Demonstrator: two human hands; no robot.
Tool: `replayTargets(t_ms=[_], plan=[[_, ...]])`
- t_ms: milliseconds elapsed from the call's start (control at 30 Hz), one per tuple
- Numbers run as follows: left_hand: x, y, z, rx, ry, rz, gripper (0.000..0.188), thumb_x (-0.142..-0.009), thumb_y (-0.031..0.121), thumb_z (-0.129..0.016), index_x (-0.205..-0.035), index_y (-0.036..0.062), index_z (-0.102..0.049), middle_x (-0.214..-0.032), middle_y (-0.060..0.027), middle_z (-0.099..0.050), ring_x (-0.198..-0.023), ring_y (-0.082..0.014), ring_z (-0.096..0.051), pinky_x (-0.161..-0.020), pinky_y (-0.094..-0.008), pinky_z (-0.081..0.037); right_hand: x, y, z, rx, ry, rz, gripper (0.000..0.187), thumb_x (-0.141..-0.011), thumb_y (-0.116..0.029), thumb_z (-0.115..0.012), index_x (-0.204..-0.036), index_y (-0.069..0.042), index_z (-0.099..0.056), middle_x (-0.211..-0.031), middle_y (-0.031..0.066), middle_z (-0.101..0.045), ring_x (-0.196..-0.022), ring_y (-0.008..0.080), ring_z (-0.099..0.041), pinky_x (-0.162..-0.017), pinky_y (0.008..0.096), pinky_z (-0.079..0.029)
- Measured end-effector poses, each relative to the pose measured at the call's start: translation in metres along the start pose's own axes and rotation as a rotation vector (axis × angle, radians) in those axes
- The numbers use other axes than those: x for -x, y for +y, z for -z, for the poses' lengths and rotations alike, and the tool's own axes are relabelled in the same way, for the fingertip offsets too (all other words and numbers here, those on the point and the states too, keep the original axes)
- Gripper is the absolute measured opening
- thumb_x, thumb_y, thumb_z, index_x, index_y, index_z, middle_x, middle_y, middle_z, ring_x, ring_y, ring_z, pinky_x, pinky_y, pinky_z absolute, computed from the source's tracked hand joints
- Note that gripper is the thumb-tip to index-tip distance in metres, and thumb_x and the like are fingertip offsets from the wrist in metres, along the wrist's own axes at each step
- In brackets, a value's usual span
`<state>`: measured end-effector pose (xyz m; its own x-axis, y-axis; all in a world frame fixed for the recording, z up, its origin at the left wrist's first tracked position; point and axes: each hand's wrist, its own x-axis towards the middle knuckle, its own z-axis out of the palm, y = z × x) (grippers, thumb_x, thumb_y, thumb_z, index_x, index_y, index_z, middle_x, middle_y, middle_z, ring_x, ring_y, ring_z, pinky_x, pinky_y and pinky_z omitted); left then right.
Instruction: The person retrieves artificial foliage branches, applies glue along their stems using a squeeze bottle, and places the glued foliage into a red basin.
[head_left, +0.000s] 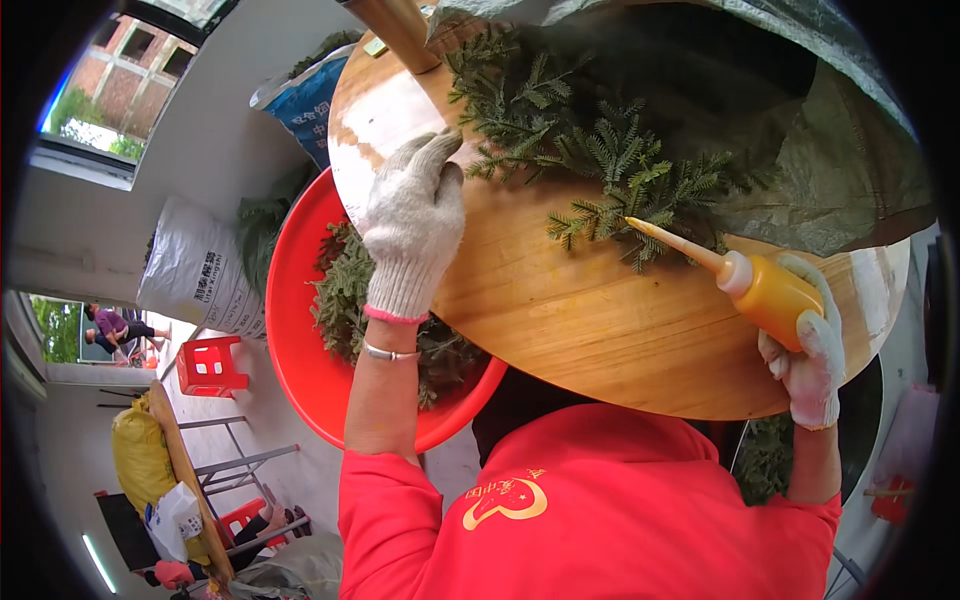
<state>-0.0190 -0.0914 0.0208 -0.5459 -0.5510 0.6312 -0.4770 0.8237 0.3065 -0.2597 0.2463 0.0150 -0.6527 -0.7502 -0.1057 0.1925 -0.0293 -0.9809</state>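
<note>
The left forearm extends forward, its wrist roughly in line with the gloved left hand, which presents its back upward with the fingers bent together, while the right forearm is partly sleeved and the gloved right hand is curled in a grip.

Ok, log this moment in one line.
left hand: gloved, above wooden table; right hand: gripping orange bottle; nozzle: pointing at green sprigs; red basin: more sprigs inside
</note>
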Motion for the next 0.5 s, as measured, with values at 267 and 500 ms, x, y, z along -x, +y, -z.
replayTargets(t_ms=[267, 500], plan=[[-0.034, 0.015, -0.047, 0.049, -0.189, 0.160, 0.036, -0.092, 0.038, -0.068, -0.103, 0.0046, -0.076, -0.102, -0.0165, -0.073, -0.099, -0.0343, -0.068, -0.092, -0.0460, -0.052, -0.001, -0.001, 0.003, -0.055, -0.011, -0.013, 0.083, -0.079, -0.048, -0.075, -0.138, 0.004, -0.048, -0.095, 0.0128, -0.067, -0.051, 0.0125, -0.057, -0.040, 0.0207, -0.040], [0.001, 0.026, -0.001, 0.275, 0.030, 0.297, 0.016, -0.088, 0.009, -0.073, -0.101, -0.0001, -0.074, -0.103, -0.0160, -0.072, -0.093, -0.0298, -0.070, -0.090, -0.0390, -0.054, -0.001, 0.002, 0.002, -0.063, 0.011, -0.004, 0.084, -0.081, -0.050, -0.073, -0.139, 0.005, -0.048, -0.094, 0.0122, -0.067, -0.051, 0.0104, -0.055, -0.040, 0.0198, -0.039]])
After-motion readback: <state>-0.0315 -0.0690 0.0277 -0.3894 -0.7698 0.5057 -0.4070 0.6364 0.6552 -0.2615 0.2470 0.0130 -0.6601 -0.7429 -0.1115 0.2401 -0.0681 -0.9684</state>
